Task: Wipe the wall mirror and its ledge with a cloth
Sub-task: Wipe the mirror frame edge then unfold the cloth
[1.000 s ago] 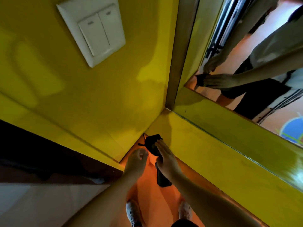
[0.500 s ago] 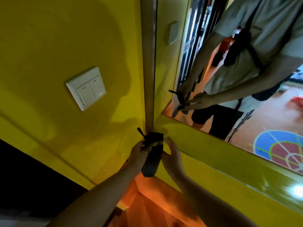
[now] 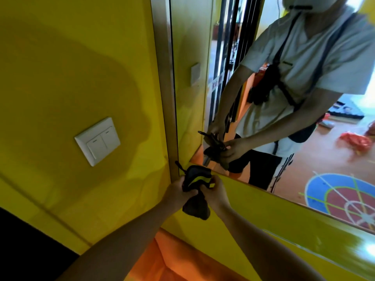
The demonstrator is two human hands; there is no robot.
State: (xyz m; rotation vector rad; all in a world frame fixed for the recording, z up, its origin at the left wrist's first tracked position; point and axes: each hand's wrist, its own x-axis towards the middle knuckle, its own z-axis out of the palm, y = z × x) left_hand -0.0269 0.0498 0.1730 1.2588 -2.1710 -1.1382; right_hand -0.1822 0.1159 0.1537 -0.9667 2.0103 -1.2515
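Observation:
A dark cloth [image 3: 196, 205] with a yellow patch is bunched between both hands at the mirror's lower left corner. My left hand [image 3: 178, 189] grips its left side and my right hand [image 3: 218, 194] pinches its right side. The wall mirror [image 3: 284, 98] fills the upper right, inside a metal frame [image 3: 165, 88]. It reflects a person holding the same cloth. The glossy yellow ledge [image 3: 284, 218] runs below the mirror, down to the right.
A white double light switch [image 3: 97, 141] sits on the yellow wall [image 3: 71, 67] left of the mirror. Orange floor [image 3: 162, 260] shows below my arms. A dark opening [image 3: 30, 250] lies at the lower left.
The view has tilted up from the floor toward the mirror. Both hands rose with the cloth to the mirror's lower corner and now bunch it tighter.

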